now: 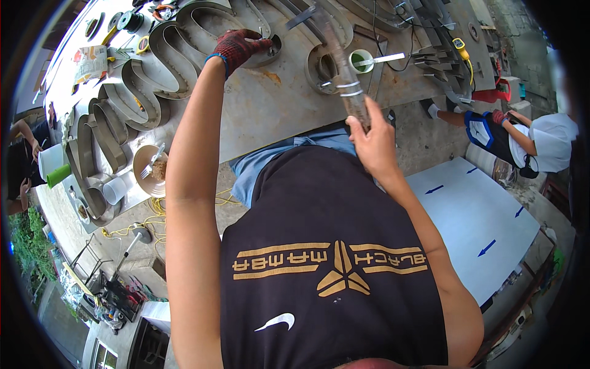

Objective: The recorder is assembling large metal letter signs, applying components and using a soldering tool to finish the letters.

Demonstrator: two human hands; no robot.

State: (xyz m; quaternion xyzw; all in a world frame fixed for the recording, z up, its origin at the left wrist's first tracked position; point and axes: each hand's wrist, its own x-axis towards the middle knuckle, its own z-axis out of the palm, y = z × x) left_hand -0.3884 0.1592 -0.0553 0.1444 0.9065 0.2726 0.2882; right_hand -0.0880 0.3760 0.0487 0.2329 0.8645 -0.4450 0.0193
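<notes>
My left hand, in a red and dark work glove, reaches across the metal table. Its fingers are bent around the curled end of a grey curved metal strip; the fingertips are partly hidden. My bare right hand grips the lower handle of a hammer, with pale bands around the handle. The hammer is raised and blurred by motion, its dark head toward the far edge of the view. Under it stands another curled metal strip. A cup with green contents and a white stick is right of the hammer.
Bent metal letter shapes line the table's left side, near a bowl with a fork. Metal pieces and a yellow-handled tool lie right. People stand left and right. A pale sheet is behind me on the right.
</notes>
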